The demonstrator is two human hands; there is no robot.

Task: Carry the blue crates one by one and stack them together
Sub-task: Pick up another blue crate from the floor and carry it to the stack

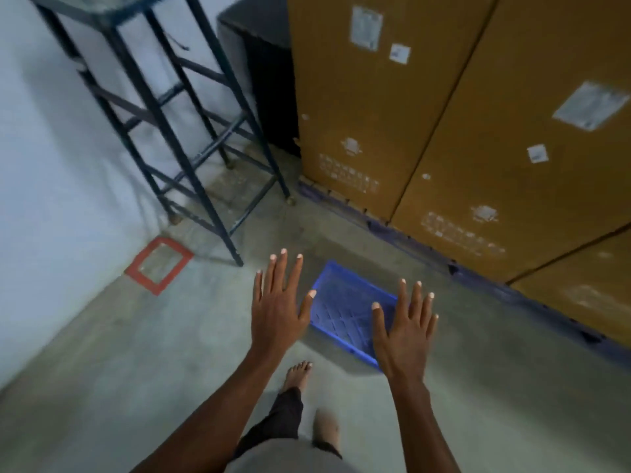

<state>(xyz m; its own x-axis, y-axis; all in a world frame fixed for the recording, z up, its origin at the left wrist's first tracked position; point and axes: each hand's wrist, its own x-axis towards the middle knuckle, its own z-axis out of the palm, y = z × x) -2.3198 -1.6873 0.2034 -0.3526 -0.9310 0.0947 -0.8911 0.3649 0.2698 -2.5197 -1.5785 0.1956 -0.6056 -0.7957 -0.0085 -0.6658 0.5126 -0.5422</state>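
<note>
Blue crate (345, 312) lies open-side-up, long axis running away rightward.

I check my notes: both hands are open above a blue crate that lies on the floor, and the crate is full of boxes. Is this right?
Not quite. The head view shows the blue crate empty; its slotted bottom is visible. The rest holds: left hand and right hand are open above it, and it lies on the floor.

The right hand (403, 331) is covering the near right corner of the blue crate (345, 310); the left hand (276, 308) is hiding part of its left rim; the labels on the cardboard boxes (375, 107) are too blurry to read; the metal stand (177, 131) is getting cut off at the top edge; one bare foot (326, 428) is looking smeared.
</note>
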